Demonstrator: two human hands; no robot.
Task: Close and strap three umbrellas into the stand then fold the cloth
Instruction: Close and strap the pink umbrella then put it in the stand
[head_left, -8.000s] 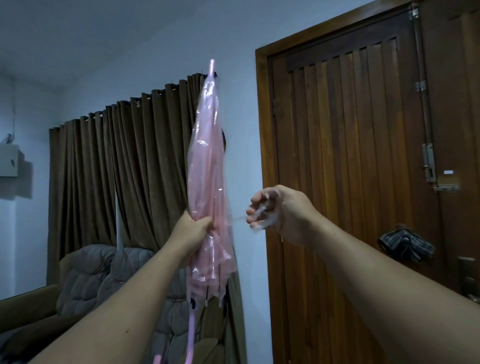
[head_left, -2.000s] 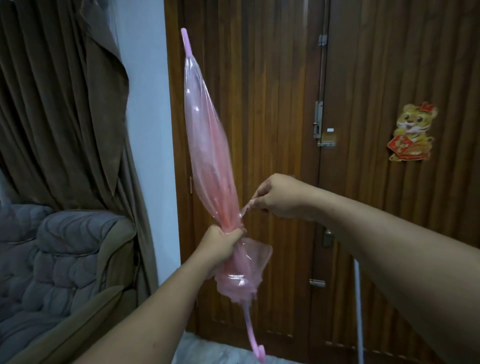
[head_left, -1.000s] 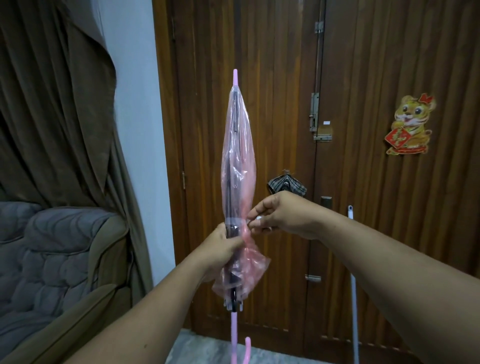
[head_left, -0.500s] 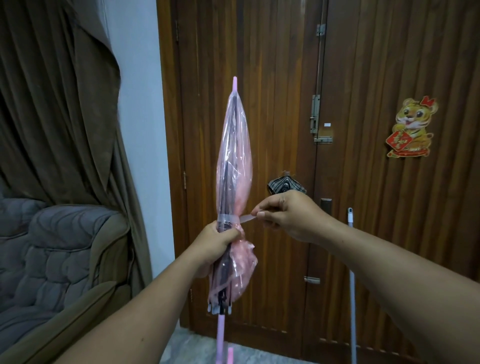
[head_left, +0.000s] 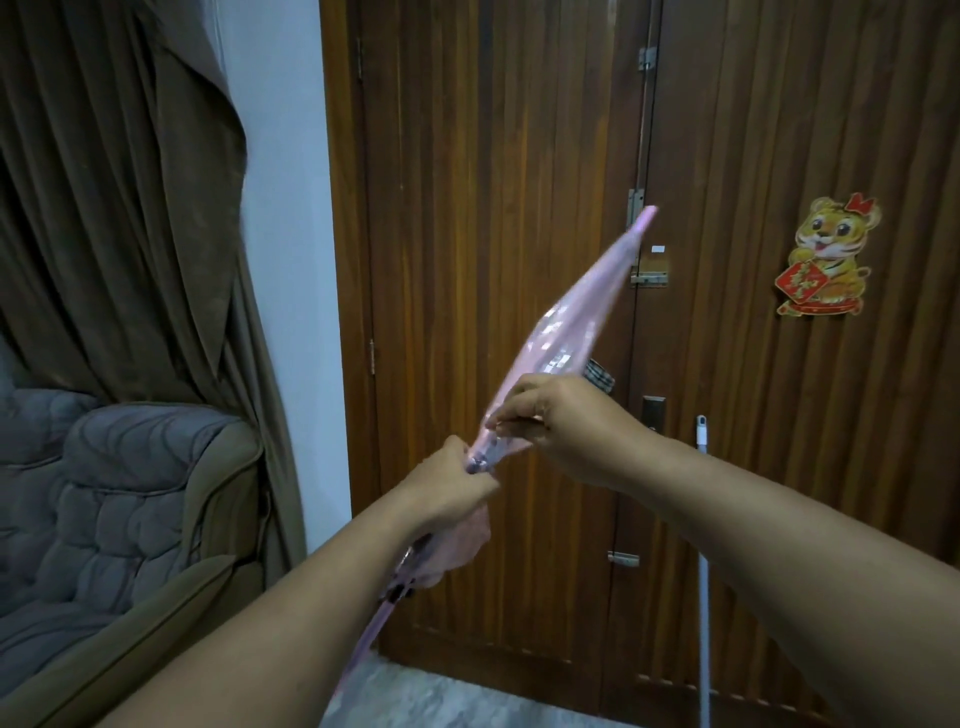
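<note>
A closed pink see-through umbrella (head_left: 566, 322) slants in front of me, its tip up and to the right, its shaft running down to the lower left. My left hand (head_left: 452, 488) grips the bunched canopy near its lower end. My right hand (head_left: 556, 421) pinches the strap against the canopy just above the left hand. A small folded checked cloth (head_left: 600, 375) hangs on the door handle behind my right hand, mostly hidden. No umbrella stand is in view.
A brown wooden double door (head_left: 493, 208) fills the middle and right, with a tiger sticker (head_left: 826, 260). A white pole (head_left: 704, 571) leans against it. A grey padded armchair (head_left: 119, 499) and brown curtains (head_left: 114, 182) are on the left.
The umbrella has swung from upright to slanting, tip now to the right. My right hand has come in from holding the strap out sideways to pinching it at the canopy.
</note>
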